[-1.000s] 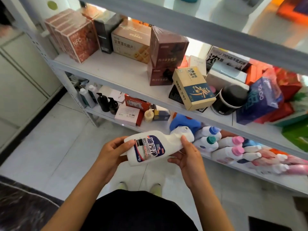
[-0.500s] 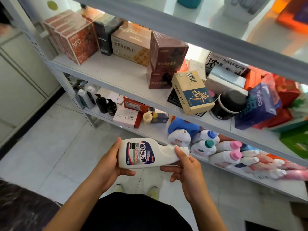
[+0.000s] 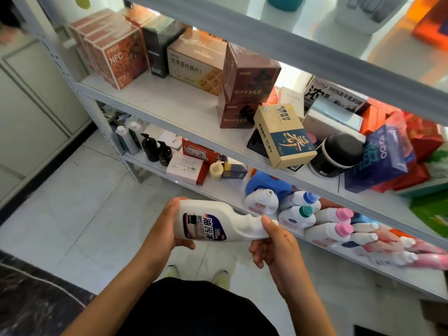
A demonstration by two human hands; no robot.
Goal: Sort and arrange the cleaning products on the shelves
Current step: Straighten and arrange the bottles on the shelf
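Head view, nearest first: the left hand (image 3: 161, 235) cups the base of a white cleaner bottle (image 3: 213, 223), fingers curled round it, while the right hand (image 3: 275, 246) wraps its neck. The bottle lies sideways in the air, just in front of the low shelf (image 3: 232, 190). Beyond the bottle, on that shelf, a blue jug (image 3: 264, 181) stands behind a crowd of capped bottles (image 3: 315, 214). Pushed in carelessly, the held bottle would likely knock that packed row and set bottles rolling off the edge.

Bottles (image 3: 324, 229) right of held bottle (image 3: 215, 221)
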